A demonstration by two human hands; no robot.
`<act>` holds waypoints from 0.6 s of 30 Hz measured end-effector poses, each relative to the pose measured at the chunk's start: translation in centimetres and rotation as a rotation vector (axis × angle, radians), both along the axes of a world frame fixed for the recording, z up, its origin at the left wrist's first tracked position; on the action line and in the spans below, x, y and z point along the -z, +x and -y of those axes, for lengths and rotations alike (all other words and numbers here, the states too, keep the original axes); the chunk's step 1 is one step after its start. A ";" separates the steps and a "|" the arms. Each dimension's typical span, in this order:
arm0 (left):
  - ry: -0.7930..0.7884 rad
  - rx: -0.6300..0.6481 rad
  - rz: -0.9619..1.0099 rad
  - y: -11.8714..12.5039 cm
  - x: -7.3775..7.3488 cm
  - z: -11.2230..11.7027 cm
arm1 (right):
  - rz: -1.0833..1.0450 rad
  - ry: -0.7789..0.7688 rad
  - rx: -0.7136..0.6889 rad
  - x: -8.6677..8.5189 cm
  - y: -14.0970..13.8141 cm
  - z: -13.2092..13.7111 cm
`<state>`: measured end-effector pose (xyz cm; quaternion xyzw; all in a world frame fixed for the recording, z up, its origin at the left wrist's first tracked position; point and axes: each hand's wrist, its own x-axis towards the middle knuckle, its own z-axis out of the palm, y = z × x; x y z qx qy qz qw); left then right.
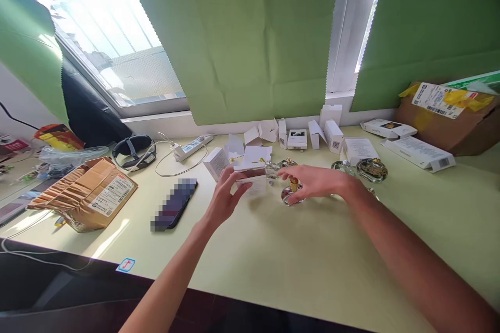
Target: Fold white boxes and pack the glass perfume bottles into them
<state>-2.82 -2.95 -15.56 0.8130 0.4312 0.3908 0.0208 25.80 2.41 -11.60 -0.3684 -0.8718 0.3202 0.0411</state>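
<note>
My left hand (225, 199) is closed round the side of a small white box (255, 187), whose top is open. To the right of that box, my right hand (308, 183) has its fingers and thumb round a small rounded glass bottle (288, 197) with a gold top. The bottle is partly covered by the hand and looks to be at the table surface. Just behind the hands lie a clear glass piece (272, 169) and another shiny one. Right of my right wrist are a clear glass piece (344, 167) and a dark patterned round one (372, 169).
White boxes, some with flaps up, line the back, including a box (297, 139) and a flat box (420, 153). A phone (175, 205), power strip (192, 146), headset strap (135, 152) and brown paper parcel (88, 195) lie left. A cardboard carton (469, 132) stands back right.
</note>
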 end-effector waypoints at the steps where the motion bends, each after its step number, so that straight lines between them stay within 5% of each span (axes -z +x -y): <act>1: 0.060 0.031 0.014 0.6 -0.4 0.3 | -0.064 -0.011 0.015 -0.5 0.2 0.3; 8: 0.271 0.248 0.164 5.2 -2.8 1.8 | -0.280 0.036 0.001 -3.3 0.7 1.9; 12: 0.234 0.326 0.229 6.9 -3.6 1.8 | -0.382 0.067 -0.102 -3.7 0.9 1.8; 18: 0.075 0.315 0.349 8.4 -4.7 2.9 | -0.353 0.121 -0.040 -4.1 1.0 1.5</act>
